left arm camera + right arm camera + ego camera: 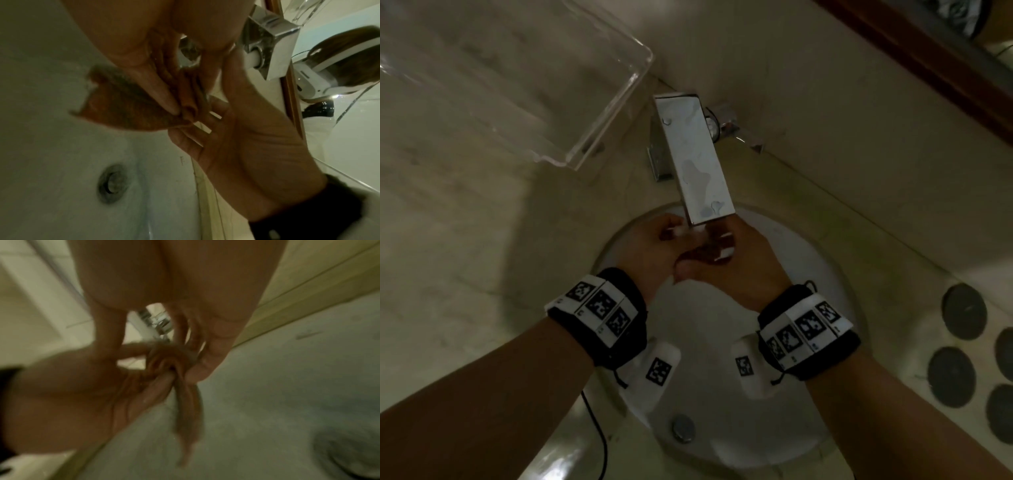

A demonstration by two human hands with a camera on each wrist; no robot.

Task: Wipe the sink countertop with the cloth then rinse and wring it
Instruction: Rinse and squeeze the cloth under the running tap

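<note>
Both hands meet under the spout of the chrome faucet (695, 157), above the white sink basin (722, 325). A wet reddish-brown cloth (705, 253) is bunched between them. My left hand (654, 246) pinches it with thumb and fingers; in the left wrist view a flap of cloth (127, 104) spreads out beside the left hand (180, 110). My right hand (743, 260) grips the other end. In the right wrist view the cloth (170, 361) looks twisted between the right hand (195, 363) and left hand (156, 381), a tail hanging down. A pale stream shows below the spout.
A beige marble countertop (465, 257) surrounds the basin, whose drain plug (683, 428) lies at the near side. A clear acrylic tray (517, 85) stands at the back left. Several dark round discs (962, 315) lie at the right. The faucet handle (726, 125) is behind the spout.
</note>
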